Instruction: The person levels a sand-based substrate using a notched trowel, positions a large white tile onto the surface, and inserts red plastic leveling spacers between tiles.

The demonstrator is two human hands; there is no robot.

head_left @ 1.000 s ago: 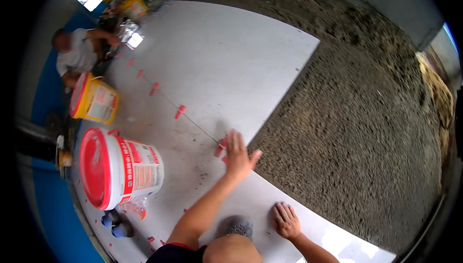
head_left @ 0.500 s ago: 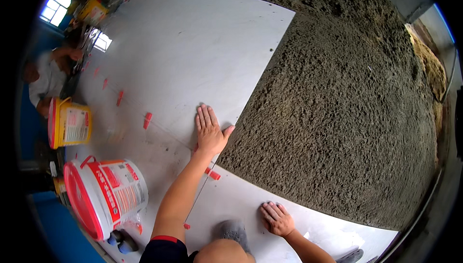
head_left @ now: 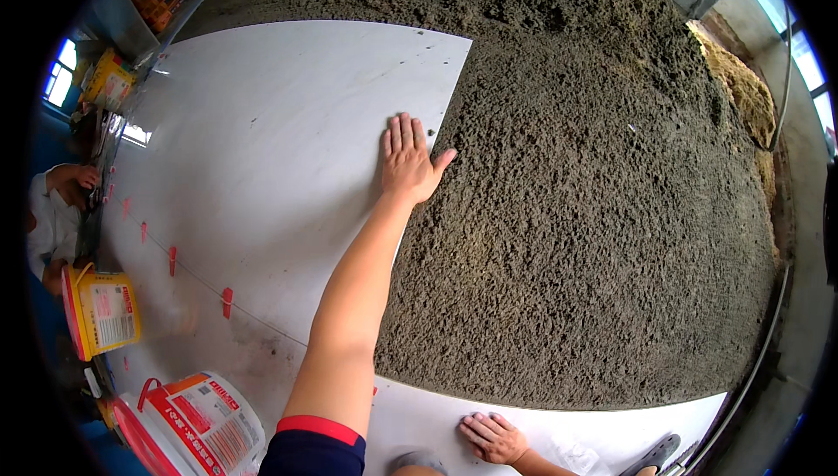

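Note:
My left hand (head_left: 408,162) lies flat with fingers spread on a large white tile (head_left: 262,144), close to its right edge. The thumb points out over that edge toward the grey mortar bed (head_left: 576,240). My right hand (head_left: 496,438) rests palm down on the nearer white tile (head_left: 611,419), by the mortar's near edge, its fingers stretched out. Neither hand holds anything. Along the joint between tiles stand several red tile levelling wedges (head_left: 228,302). The tile's seam near my left forearm is partly hidden by the arm.
At the left lie a white bucket with a red lid (head_left: 209,424) and a yellow bucket (head_left: 105,310). A co-worker in a white shirt (head_left: 54,227) is at the far left. My grey clog (head_left: 656,453) is at lower right, near a wall. Sandy material (head_left: 733,75) lies at the back right.
My left hand has slid forward along the large tile's right edge. The view has shifted ahead, and my right hand stays on the near tile.

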